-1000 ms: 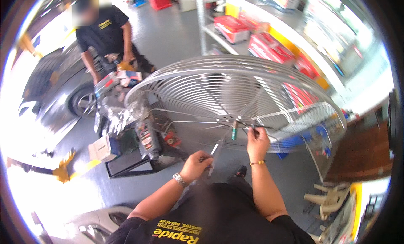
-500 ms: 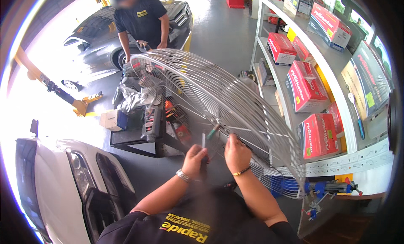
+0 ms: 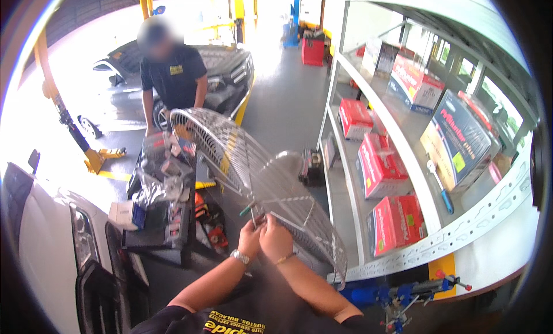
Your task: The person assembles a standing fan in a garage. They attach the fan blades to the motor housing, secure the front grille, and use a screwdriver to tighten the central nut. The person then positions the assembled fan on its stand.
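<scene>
A large round fan guard of silver wire (image 3: 216, 130) stands tilted in front of me, its middle close to my fingers. My left hand (image 3: 249, 243) is closed just below that middle, with a thin light-coloured rod (image 3: 253, 216) rising from its fingertips. Pressed beside it, my right hand (image 3: 276, 239) has its fingers curled in at the same spot. What the right fingers pinch is hidden. A small green cylindrical piece (image 3: 246, 209) sticks out just above the left fingers.
White shelving (image 3: 397, 265) with red boxes (image 3: 396, 223) runs along the right, a blue-handled tool (image 3: 446, 200) on it. A cluttered dark bench (image 3: 152, 239) is at left, with another person (image 3: 173, 74) behind it. A white car (image 3: 52, 230) flanks me; blue equipment (image 3: 397, 296) lies lower right.
My hands have come together at the guard's middle; before, they were apart and lower than it. The view has shifted, so the shelves and guard sit further left.
</scene>
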Demonstrator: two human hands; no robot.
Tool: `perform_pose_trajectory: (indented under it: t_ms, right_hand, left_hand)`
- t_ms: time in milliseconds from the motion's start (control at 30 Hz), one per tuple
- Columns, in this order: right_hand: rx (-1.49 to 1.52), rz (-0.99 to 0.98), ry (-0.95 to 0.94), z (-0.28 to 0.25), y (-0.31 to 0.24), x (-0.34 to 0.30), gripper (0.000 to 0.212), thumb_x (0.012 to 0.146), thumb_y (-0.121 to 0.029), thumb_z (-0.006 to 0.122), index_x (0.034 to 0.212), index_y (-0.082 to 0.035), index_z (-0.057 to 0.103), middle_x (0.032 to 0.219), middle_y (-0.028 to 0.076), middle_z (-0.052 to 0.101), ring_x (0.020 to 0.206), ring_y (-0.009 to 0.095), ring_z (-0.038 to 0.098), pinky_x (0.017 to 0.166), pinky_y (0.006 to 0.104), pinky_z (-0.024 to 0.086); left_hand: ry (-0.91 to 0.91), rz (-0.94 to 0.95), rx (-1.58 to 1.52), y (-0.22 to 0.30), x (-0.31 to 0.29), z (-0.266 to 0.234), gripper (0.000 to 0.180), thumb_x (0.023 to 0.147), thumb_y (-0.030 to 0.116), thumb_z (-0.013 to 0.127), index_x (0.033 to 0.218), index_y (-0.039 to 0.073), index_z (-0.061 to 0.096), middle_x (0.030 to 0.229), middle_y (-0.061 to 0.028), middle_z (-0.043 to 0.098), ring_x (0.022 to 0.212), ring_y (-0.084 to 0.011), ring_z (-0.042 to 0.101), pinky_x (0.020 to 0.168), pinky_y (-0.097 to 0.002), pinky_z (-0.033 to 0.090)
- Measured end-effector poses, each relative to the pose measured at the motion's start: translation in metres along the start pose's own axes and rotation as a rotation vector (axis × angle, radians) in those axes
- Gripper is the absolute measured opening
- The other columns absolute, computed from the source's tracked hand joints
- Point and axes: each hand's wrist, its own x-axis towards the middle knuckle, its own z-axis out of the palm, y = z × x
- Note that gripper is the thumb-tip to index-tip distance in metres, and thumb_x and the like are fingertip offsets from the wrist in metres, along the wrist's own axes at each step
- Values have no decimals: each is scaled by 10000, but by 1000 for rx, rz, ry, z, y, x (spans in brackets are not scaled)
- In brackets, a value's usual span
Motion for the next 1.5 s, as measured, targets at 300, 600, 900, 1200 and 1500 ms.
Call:
perform_pose_trajectory:
  t_ms: [300, 600, 900, 1200, 1500]
  right_hand:
    - [87, 58, -228, -39, -18, 2, 467, 901, -214, 453, 1321, -13, 495, 1074, 265, 647, 959, 411, 643, 848, 503, 505]
    - [21, 24, -476, -100, -54, -14, 587, 915, -317, 499, 1425, -51, 384, 1076, 244, 641, 940, 392, 651, 830, 495, 520]
    - [720, -646, -526, -222, -93, -47, 284, 931, -135, 556, 1168, 19, 585, 966, 155, 640, 885, 298, 654, 771, 385, 528]
    - [708, -736, 189, -273, -64, -52, 179, 895, -54, 512, 1004, 57, 600, 908, 206, 651, 750, 306, 649, 640, 375, 532]
    - [613, -600, 241, -268, -56, -46, 170, 883, -48, 518, 982, 35, 629, 866, 198, 658, 743, 287, 646, 654, 359, 532]
  left_hand:
    - [-55, 3, -105, -5, 3, -2, 248, 896, 33, 656, 1137, 3, 611, 1000, -56, 679, 875, -114, 629, 769, -284, 533]
    - [-134, -78, -523, 6, 8, 4, 138, 960, 149, 595, 966, 12, 613, 852, -26, 658, 736, -95, 602, 649, -266, 503]
    - [117, -336, -296, 38, -2, 36, 248, 996, 279, 497, 877, 70, 560, 658, 12, 492, 546, -134, 452, 492, -302, 368]
    - [199, -392, -307, 45, -6, 45, 216, 976, 271, 553, 973, 58, 587, 708, -28, 531, 593, -143, 496, 517, -292, 407]
    - [176, -320, -371, 34, -13, 27, 165, 879, 137, 693, 955, 74, 561, 820, -44, 623, 650, -165, 570, 613, -326, 481]
